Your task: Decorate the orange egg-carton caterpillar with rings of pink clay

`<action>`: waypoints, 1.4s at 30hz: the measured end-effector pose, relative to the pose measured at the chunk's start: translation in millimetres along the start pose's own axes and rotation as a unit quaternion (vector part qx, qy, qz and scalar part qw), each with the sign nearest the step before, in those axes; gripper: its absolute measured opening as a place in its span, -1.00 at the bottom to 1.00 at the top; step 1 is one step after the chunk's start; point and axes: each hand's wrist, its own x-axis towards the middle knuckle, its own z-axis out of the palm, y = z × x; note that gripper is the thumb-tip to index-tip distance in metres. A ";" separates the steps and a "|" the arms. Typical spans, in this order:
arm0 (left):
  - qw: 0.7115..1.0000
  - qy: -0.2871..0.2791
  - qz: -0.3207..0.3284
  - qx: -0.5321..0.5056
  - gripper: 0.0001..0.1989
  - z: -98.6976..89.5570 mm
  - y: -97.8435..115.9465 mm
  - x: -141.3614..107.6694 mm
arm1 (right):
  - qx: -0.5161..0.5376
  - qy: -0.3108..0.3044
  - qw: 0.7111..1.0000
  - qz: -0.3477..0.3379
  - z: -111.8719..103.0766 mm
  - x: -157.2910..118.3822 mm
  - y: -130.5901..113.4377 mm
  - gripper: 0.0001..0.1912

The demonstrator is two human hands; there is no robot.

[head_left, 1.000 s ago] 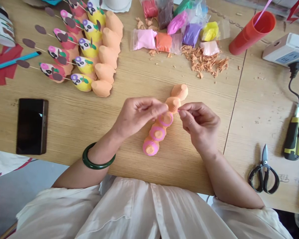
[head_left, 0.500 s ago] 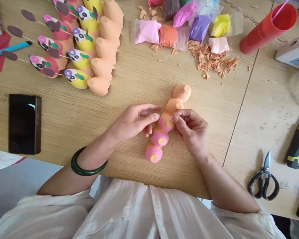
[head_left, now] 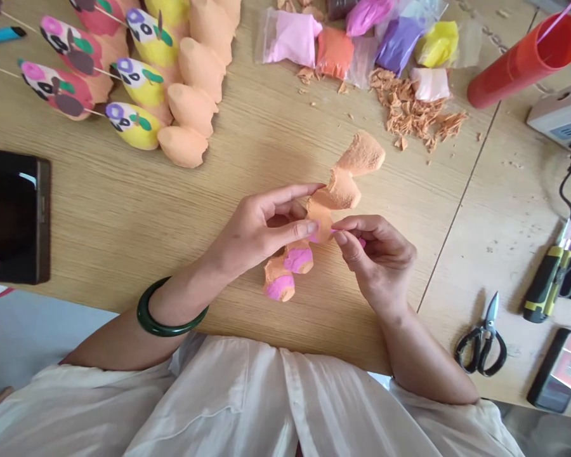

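Peach clay-coated shell chain (head_left: 345, 189) lies on a slant above the middle of the wooden bench (head_left: 109, 222), its long axis running from near left to far right. Its broad, rounded end points far right, toward a pile of pale orange wood shavings (head_left: 409, 114). Two pink-banded shells (head_left: 285, 270) form the near end.

The left hand (head_left: 261, 225) grips the chain around its middle, with the fingers stretched across it. The right hand (head_left: 375, 254) is closed in a tight pinch just beside it, its fingertips (head_left: 340, 236) on a small pink clay piece (head_left: 362, 242), mostly hidden. A dark green bangle (head_left: 171, 311) circles the left wrist.

The bench's near edge runs below the forearms, well short of the chain's near end. Far left, peach cups (head_left: 190, 108) stand in a row beside yellow and pink bird figures on sticks (head_left: 133, 124). Plastic packets of coloured clay (head_left: 335, 54) lie far off. A black phone (head_left: 14, 216) sits well apart on the left, black-handled scissors (head_left: 480, 343) on the right, and a red tube (head_left: 523, 63) far right.
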 end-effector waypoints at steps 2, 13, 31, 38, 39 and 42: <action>1.000 -0.008 0.002 -0.006 -0.51 1.7 -0.8 -1.2 | -0.028 -0.013 0.999 -0.014 -0.5 -0.9 -1.7 -0.86; 1.000 -0.006 0.002 -0.007 -0.57 4.8 -5.2 -4.6 | -0.072 -0.035 0.996 -0.037 -0.9 -3.1 2.9 -0.94; 0.997 -0.065 -0.009 -0.047 -0.50 0.0 -10.2 0.7 | -0.098 -0.062 0.993 -0.035 -5.2 -3.1 -3.3 -0.97; 0.994 -0.084 -0.021 -0.070 -0.43 -5.4 -10.0 2.1 | -0.038 -0.090 0.995 0.006 -5.7 -5.8 -6.6 -0.84; 0.994 -0.075 -0.018 -0.076 -0.42 -5.3 -9.7 1.6 | -0.027 -0.083 0.996 0.000 -5.6 -6.6 -7.0 -0.82; 0.993 -0.052 -0.004 -0.108 -0.41 -4.5 -10.0 0.6 | -0.004 -0.010 1.000 -0.027 -4.8 -8.0 -3.7 -0.81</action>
